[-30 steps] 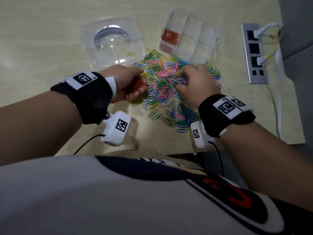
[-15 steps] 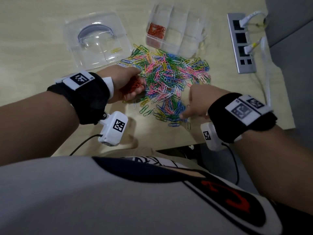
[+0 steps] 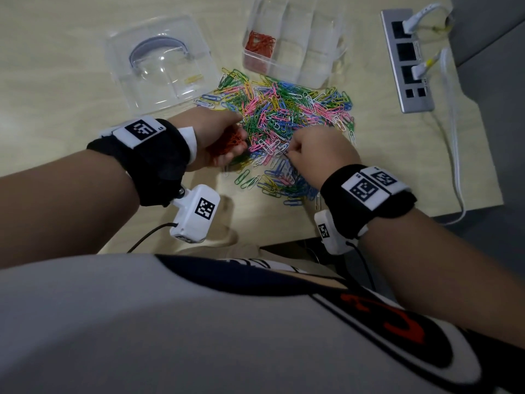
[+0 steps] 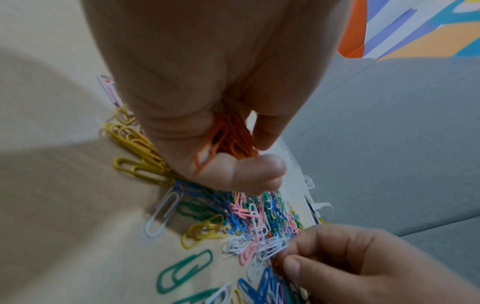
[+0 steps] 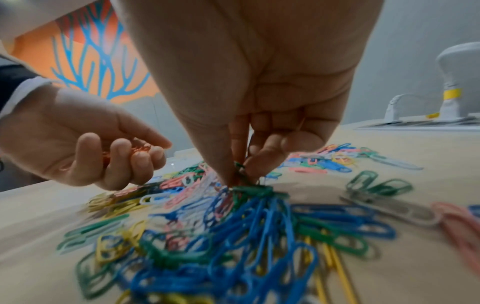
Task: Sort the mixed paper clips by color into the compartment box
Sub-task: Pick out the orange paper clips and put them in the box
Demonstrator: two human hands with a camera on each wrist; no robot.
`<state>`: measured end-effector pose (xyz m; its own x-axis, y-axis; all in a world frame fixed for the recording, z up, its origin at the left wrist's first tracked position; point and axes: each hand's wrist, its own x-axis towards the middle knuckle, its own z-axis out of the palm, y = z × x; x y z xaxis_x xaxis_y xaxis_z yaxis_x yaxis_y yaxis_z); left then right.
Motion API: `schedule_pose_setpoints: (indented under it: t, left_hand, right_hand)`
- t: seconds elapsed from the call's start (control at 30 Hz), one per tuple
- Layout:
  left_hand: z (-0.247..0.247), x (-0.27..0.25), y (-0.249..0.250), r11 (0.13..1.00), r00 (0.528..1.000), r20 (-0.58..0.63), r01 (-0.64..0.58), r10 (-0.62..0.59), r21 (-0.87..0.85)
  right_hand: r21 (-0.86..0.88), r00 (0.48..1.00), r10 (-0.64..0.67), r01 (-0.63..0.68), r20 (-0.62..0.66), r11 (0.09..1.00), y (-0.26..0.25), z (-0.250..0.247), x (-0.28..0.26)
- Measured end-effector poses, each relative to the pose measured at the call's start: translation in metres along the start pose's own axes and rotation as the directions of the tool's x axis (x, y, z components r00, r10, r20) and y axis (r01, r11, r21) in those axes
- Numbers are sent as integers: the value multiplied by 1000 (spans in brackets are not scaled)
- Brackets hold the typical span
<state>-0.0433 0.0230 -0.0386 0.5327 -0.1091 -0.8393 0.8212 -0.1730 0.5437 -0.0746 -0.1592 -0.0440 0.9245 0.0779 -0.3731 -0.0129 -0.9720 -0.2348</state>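
Left hand [image 3: 216, 137] is curled round a bunch of orange wire paper clips [image 4: 228, 137], held just above the left edge of the mixed pile of coloured paper clips [image 3: 284, 120] on the pale wood-grain table [image 3: 56, 66]. Right hand [image 3: 321, 155] is down on the near part of the pile, thumb and fingertips [image 5: 259, 162] pinched together among the clips; which clip it grips cannot be told. Clear plastic compartment box [image 3: 318, 72] sits just beyond the pile; its front-left compartment holds orange clips [image 3: 260, 44], the other cells look bare. Clear plastic lid [image 3: 162, 64] lies left of the box. Grey power strip [image 3: 409, 100] at right.
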Motion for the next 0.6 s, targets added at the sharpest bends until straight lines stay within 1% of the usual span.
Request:
schedule_pose_setpoints:
  t: [0.07,0.13,0.17,0.23,0.3,0.33,0.37,0.43,0.5,0.6]
  left_hand:
    - [1,0,-1,1000,1000,1,-3,3,3]
    - [3,0,-1,1000,1000,3,-7,7,8]
    - [4,0,0,1000,1000,6,-6,6,11]
    - [6,-1,0,1000,1000,16,-6,6,13]
    - [9,-1,1,1000,1000,29,-8,7,14]
    - [10,-1,1,1000,999,35,-9,8,13]
    - [11,-1,2,1000,999,39,-8,8,10]
    - [12,-1,2,1000,999,41,-7,7,4]
    - [11,-1,2,1000,999,39,-9,9,5]
    - [8,-1,2,1000,1000,28,-10,9,6]
  right_hand:
    - [28,1000,11,-11,-17,1000,5,-5,0]
    - [70,998,17,-13,-63,997,8,-11,1]
    - [118,995,21,-9,-102,993,7,-14,2]
    - [268,985,16,32,-174,963,1,-19,0]
    - [364,981,-17,89,-195,927,-9,-25,-2]
    - [356,980,-38,106,-193,928,-14,-27,-2]
    - [313,980,-56,114,-189,943,-15,-28,-1]
    - [135,987,-66,86,-147,987,-12,-26,3]
    - [-40,995,-59,56,-78,998,-5,-20,7]
    - [-112,998,-60,58,-15,992,-2,-11,8]
